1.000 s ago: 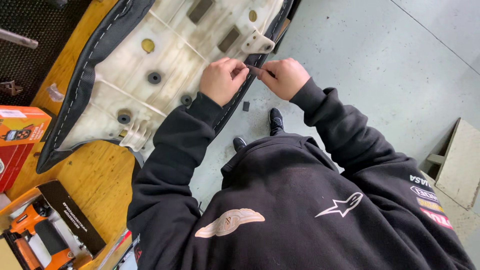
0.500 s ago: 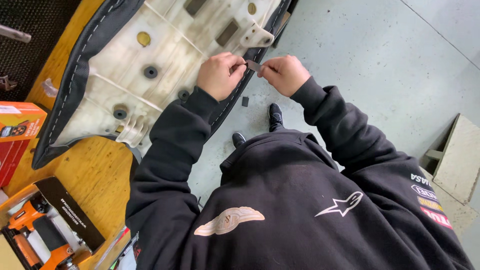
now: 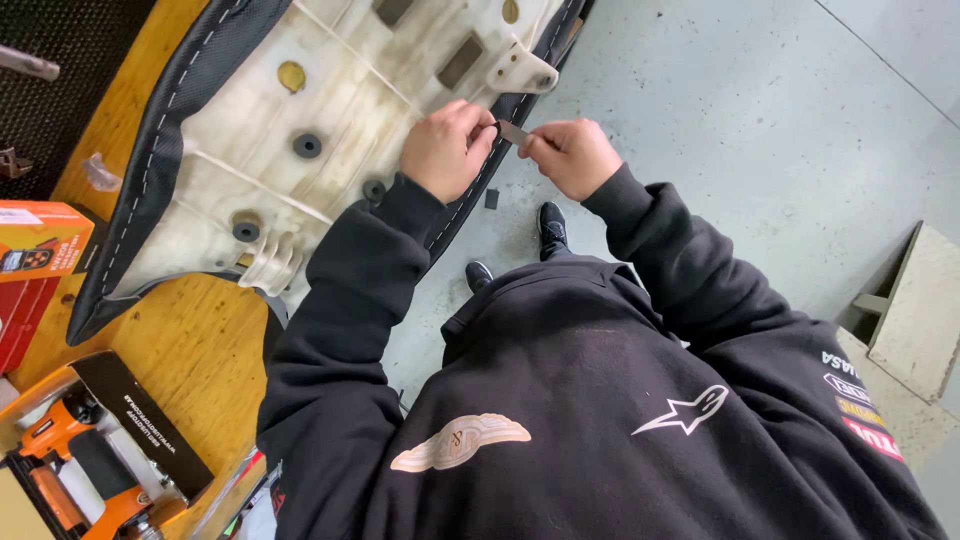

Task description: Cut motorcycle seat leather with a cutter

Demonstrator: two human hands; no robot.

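An upturned motorcycle seat (image 3: 330, 110) lies on the wooden workbench (image 3: 190, 340), its dirty white plastic base up and its black stitched cover wrapped around the rim. My left hand (image 3: 445, 150) pinches the cover at the seat's near edge. My right hand (image 3: 570, 155) sits just to the right of it, fingers closed on a small grey flat piece (image 3: 512, 131) that bridges the two hands. Both sleeves are black.
An orange power tool in its open case (image 3: 90, 460) lies at the bench's near left corner. An orange box (image 3: 40, 250) stands at the left edge. A small dark scrap (image 3: 491, 199) lies on the grey concrete floor near my shoes. A pale wooden box (image 3: 910, 310) sits at right.
Both hands have stayed together at the seat's edge, shifting only slightly. The view has drifted a little, so the seat sits higher in the picture.
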